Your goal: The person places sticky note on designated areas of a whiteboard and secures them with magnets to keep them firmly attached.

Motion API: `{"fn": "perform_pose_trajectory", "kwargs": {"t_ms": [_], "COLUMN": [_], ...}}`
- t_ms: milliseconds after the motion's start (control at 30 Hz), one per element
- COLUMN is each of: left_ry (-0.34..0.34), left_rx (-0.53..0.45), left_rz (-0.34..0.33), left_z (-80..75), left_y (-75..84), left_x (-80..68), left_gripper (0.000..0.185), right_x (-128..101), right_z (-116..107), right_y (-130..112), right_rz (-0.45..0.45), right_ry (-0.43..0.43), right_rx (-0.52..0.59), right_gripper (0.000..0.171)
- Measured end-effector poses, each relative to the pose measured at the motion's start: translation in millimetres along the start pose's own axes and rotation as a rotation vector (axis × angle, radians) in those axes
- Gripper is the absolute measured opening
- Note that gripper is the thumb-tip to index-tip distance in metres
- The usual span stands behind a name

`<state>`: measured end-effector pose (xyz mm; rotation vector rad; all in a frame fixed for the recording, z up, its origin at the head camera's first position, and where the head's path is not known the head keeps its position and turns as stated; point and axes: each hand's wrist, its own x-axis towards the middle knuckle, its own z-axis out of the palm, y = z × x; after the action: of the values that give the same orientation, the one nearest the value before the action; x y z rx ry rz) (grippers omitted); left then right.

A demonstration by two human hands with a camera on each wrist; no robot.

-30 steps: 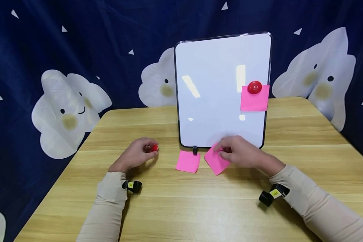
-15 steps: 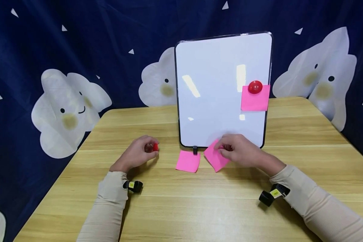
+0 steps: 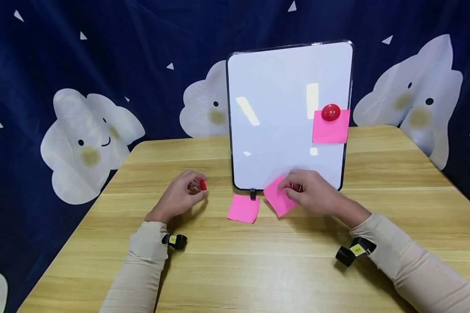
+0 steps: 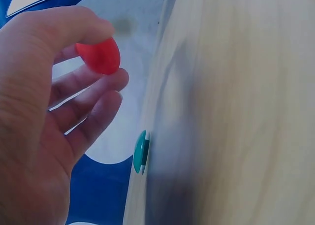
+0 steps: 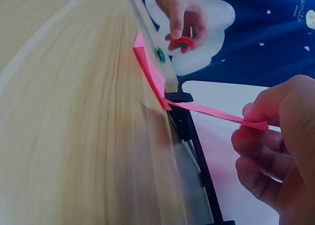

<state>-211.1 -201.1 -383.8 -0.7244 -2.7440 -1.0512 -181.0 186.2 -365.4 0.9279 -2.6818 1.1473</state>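
Note:
My left hand (image 3: 179,194) pinches a round red magnet (image 4: 101,56) between thumb and fingers, above the table left of the whiteboard. At the board's lower edge, my right hand (image 3: 310,191) pinches a pink sticky note (image 3: 277,199) by one corner, lifted off the tabletop. A second pink sticky note (image 3: 243,208) lies on the table beside the board's black foot (image 3: 253,194), its edge curled up in the right wrist view. The upright whiteboard (image 3: 274,117) bears another pink note (image 3: 329,132) under a red magnet (image 3: 330,112) at its right side.
A green magnet (image 4: 141,152) is on the wooden table (image 3: 235,265) near the left hand, hidden from the head view. Behind the table hangs a dark blue curtain (image 3: 149,34) with white clouds. Each wrist wears a small black camera (image 3: 345,256).
The right hand has raised the pinched pink note slightly toward the board. My left hand, still holding the red magnet, has risen a little and moved slightly right.

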Motion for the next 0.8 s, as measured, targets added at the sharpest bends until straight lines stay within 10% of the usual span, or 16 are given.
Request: {"fn": "perform_pose_trajectory", "kwargs": {"t_ms": [800], "left_ry": [0.099], "left_rx": [0.018], "left_rz": [0.103], "left_z": [6.6], "left_y": [3.7], "left_x": [2.5], "left_gripper": [0.034], "right_x": [1.0], "right_z": [-6.3], "right_y": [-3.5], "right_rz": [-0.073], "right_ry": [0.211], "right_rx": [-0.034], "right_gripper": [0.026]}}
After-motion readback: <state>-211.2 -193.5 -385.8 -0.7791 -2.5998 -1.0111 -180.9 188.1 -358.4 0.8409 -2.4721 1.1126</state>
